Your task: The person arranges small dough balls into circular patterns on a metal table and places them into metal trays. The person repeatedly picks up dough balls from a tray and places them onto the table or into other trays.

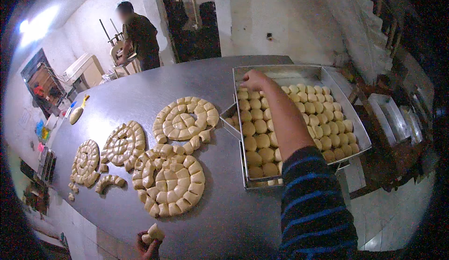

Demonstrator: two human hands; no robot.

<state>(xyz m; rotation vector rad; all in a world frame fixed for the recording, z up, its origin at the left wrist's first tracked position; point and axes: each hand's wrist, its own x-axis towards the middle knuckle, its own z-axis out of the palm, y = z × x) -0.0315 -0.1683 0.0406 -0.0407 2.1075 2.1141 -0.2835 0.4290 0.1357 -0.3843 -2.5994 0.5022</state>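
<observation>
My left hand (148, 247), at the lower edge, grips pieces of pale dough (153, 233) between thumb and fingers. My right arm stretches across a deep metal tray (299, 76) holding rows of round dough balls (262, 141). Over the tray's far left corner, my right hand (256, 80) has its fingers curled down by the end of a row. Whatever they hold is hidden. Left of the tray, cut dough pieces lie in coils: a far coil (186, 118), a near coil (175, 185), a middle coil (124, 143) and a left coil (85, 163).
The metal table (224, 190) carries everything. A short curved strip of dough (111, 181) lies between coils. A yellowish tied bag (77, 113) sits at the far left edge. Beyond the table a person (142, 38) stands at a machine. Empty metal trays (389, 117) are at right.
</observation>
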